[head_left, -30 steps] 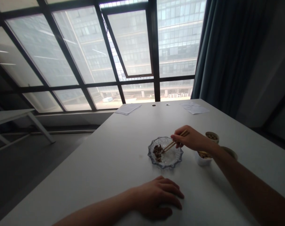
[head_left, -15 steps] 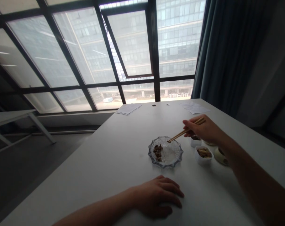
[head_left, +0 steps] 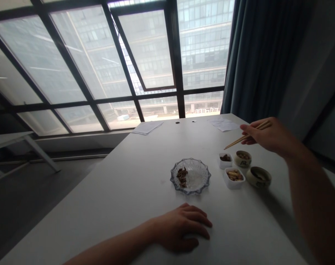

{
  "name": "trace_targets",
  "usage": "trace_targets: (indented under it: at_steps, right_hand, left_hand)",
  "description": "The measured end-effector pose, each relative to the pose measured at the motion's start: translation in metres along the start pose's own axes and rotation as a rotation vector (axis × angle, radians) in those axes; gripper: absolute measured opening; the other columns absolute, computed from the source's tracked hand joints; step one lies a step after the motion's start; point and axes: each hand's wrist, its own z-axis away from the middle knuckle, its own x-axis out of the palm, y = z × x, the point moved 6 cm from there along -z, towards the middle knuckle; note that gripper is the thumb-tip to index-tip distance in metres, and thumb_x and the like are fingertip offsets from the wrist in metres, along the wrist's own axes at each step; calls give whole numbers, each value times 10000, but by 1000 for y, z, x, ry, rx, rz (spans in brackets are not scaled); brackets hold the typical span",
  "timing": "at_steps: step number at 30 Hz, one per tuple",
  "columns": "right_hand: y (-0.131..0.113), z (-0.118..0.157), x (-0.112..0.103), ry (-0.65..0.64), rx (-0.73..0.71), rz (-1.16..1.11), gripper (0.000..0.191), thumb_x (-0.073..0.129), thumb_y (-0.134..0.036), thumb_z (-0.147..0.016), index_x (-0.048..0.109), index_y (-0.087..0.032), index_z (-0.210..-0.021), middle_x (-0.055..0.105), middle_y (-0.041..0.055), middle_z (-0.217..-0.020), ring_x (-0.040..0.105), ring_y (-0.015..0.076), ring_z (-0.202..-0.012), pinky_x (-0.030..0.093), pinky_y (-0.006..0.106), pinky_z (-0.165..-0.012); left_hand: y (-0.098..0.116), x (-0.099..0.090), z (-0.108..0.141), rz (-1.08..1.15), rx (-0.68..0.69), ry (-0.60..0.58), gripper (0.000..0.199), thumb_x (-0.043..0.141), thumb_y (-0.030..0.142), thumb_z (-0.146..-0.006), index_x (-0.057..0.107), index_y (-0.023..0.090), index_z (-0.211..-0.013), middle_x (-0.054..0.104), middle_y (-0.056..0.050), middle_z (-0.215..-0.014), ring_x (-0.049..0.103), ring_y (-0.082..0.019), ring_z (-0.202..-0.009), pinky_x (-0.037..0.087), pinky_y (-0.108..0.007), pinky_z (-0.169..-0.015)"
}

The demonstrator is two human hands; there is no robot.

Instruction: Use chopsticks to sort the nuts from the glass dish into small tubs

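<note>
My right hand (head_left: 262,135) grips a pair of wooden chopsticks (head_left: 243,138), raised above the far side of the small dishes. Their tips are close together, with nothing visible between them. Below sit a small white tub of dark pieces (head_left: 225,158), a larger white tub of pale brown pieces (head_left: 235,176) and two ceramic bowls, one farther back (head_left: 243,159) and one nearer (head_left: 258,178). Left of them stands a scalloped glass plate (head_left: 202,180) with dark dried pieces (head_left: 182,177) heaped on its left half. My left hand (head_left: 185,226) rests on the table before the plate, fingers spread.
The white table (head_left: 123,206) runs toward the windows. Sheets of paper lie at its far left (head_left: 147,127) and far right (head_left: 225,124). A dark blue curtain (head_left: 253,62) hangs at right. Another table (head_left: 12,138) stands at left.
My right hand has lifted the chopsticks from over the glass plate and moved right, past the tubs. Both bowls show more fully now. My left hand stays on the table; the view has shifted slightly.
</note>
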Motion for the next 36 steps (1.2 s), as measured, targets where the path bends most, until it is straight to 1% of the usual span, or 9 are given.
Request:
trace_targets:
  at_steps: [5,8,11,16,19,22,26,33,36]
  right_hand:
    - [-16,7,0,60,-59,-43,343,804,-540,-858,765,-207,-782,783,156,-752,777,309,-692,651,464,-687]
    - [-28,15,13,22,-125,-115,370,795,-565,-867,778,-202,-802,789,136,-760,781,291,-692,660,430,-667]
    - [-38,25,43,-138,-179,-152,433,781,-619,-861,792,-186,-858,804,118,-804,793,276,-705,663,393,-646]
    - [-50,53,109,-545,-242,-69,454,695,-598,-942,783,-159,-865,803,94,-785,784,226,-711,620,312,-635]
    - [-50,65,134,-652,-240,-34,443,701,-564,-948,760,-144,-816,793,89,-752,771,215,-696,589,289,-620]
    - [-44,69,149,-679,-217,-15,446,700,-559,-946,756,-143,-796,786,88,-724,763,214,-668,564,277,-589]
    - [-35,70,162,-705,-223,-6,447,688,-566,-949,773,-150,-810,798,91,-743,766,222,-680,569,286,-597]
    - [-28,68,168,-698,-214,-26,483,681,-589,-946,770,-141,-789,799,102,-735,761,222,-660,578,290,-596]
    - [-26,67,170,-659,-222,-38,504,674,-600,-948,758,-137,-765,790,105,-712,766,229,-652,585,292,-590]
  left_hand:
    - [0,0,0,8,3,1,354,629,291,-951,640,255,-1303,651,-43,-1454,560,-234,-1399,367,-355,-1225]
    - [0,0,0,8,5,3,353,629,291,-950,640,253,-1301,651,-43,-1454,563,-232,-1393,368,-352,-1226]
    - [0,0,0,7,10,1,355,628,297,-951,637,251,-1303,649,-49,-1455,566,-234,-1389,371,-357,-1225]
    - [0,0,0,4,11,-9,365,627,300,-955,629,258,-1318,653,-58,-1447,560,-243,-1396,372,-373,-1226]
    - [-1,1,-1,0,9,-15,362,620,308,-965,625,261,-1324,651,-62,-1448,555,-244,-1403,369,-374,-1227]
    - [-1,2,-1,-1,12,-20,365,623,301,-960,624,260,-1323,648,-65,-1451,553,-243,-1405,366,-375,-1230]
    - [-1,2,-1,-1,10,-21,361,625,306,-959,625,259,-1316,647,-59,-1453,556,-242,-1402,370,-371,-1227]
    - [0,1,-2,-1,4,-36,357,618,305,-959,623,264,-1313,648,-68,-1451,554,-255,-1405,373,-386,-1222]
    - [0,1,-2,1,14,-27,362,624,305,-955,626,260,-1315,649,-66,-1452,555,-252,-1404,376,-384,-1217]
